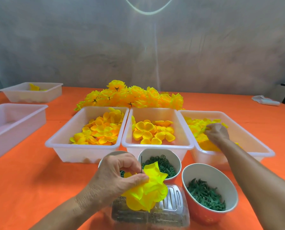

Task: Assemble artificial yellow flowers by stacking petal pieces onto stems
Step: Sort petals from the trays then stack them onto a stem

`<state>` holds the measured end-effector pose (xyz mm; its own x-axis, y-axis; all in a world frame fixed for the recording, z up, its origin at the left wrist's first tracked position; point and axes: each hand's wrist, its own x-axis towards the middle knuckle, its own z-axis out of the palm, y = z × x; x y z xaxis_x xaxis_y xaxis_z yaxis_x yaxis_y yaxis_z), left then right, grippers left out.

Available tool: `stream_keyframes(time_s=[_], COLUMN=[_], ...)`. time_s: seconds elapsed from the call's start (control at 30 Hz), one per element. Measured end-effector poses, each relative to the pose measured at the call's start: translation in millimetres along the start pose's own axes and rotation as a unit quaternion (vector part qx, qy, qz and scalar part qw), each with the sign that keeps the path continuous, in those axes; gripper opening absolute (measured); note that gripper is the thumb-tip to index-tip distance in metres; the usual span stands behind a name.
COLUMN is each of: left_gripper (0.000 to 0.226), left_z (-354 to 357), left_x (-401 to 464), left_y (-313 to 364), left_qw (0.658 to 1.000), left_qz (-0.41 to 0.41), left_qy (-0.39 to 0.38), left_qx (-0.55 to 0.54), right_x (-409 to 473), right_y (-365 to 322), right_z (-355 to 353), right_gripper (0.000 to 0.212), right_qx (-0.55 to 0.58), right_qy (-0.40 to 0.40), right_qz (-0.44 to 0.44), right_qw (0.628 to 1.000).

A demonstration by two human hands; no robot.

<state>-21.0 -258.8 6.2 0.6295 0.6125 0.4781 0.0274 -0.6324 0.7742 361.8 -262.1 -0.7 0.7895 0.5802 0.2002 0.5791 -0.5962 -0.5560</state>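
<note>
On an orange desk (38, 188), the left hand (116, 176) pinches a thin dark stem (141, 164) carrying a partly built yellow flower (148, 188), held above a clear plastic box (163, 211). The right hand (217, 132) reaches into the rightmost white tray (254, 146), its fingers curled around a yellow petal piece (204, 128). Two more petal trays sit to its left, with finished flowers (131, 97) heaped behind them.

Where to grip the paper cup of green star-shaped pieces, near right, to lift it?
Judging by its shape, take the paper cup by its wall just below the rim, coming from its right side. It stands upright with the mouth open, so an upright side grip keeps the pieces in. The plastic container crowds its left.
</note>
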Motion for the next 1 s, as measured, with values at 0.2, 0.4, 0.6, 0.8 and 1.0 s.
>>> stream_keyframes(time_s=[0.2, 0.4, 0.6, 0.8, 1.0], left_gripper=[0.022, 0.019, 0.021, 0.022, 0.040], left_z=[1, 0, -2, -5, -14], left_x=[0, 0, -1, -2, 1], left_y=[-2, 0, 2, 5, 13], left_qw=[1.000, 1.000, 1.000, 1.000, 0.997], left_qz=[0.002, 0.000, -0.005, -0.028, -0.053], left_qy=[0.010, 0.002, -0.010, -0.011, -0.003], left_qx=[-0.010, -0.011, -0.007, 0.000, -0.051], right_x=[-21, -62, -116, -148, -160], right_y=[-14, -45, -75, -102, -111], right_z=[-34, -74, -85, -82, -73], right_gripper=[0.009, 0.010, 0.015, 0.031, 0.016], right_qx=[0.402, 0.509, 0.504, 0.495, 0.439], right_qy=[0.029, -0.116, -0.298, -0.346, -0.327], right_qz=[-0.018, -0.015, -0.048, -0.039, -0.073], right_qw=[0.915, 0.853, 0.809, 0.796, 0.834])
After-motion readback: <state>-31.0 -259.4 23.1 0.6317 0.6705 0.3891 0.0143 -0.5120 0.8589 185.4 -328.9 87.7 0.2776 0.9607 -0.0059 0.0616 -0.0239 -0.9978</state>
